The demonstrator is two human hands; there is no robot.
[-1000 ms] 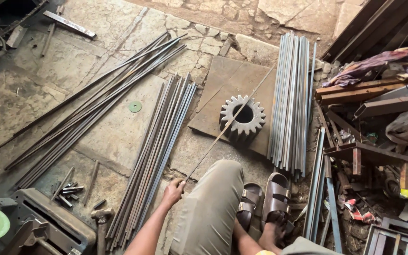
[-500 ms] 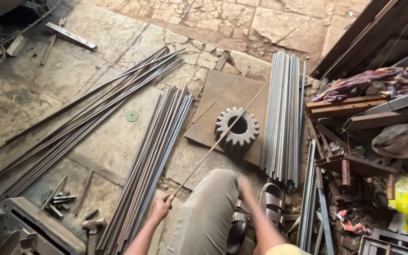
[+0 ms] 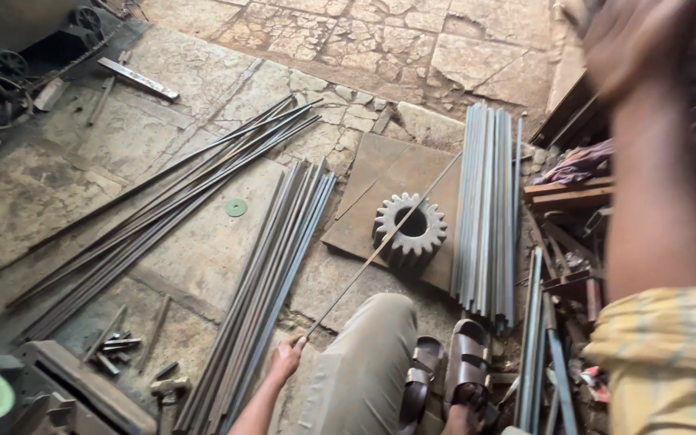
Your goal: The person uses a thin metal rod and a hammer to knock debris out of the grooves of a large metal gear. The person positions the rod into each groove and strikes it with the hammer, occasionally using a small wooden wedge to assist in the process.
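- Left hand low centre, beside the knee, fingers closed around the near end of a thin rod.
- Rod runs diagonally up-right from that grip, passes over the gear, far end reaches over the plate.
- Gear lies flat on the plate, bore facing up.
- Right hand raised at top right, close to the camera, heavily blurred; cannot tell whether it's spread or clenched, nothing seen in it.
- Grey bar bundle just right of the gear.
- Dark bar bundle left of the left hand; longer rods fan out further left.
- Sandals beside the knee.
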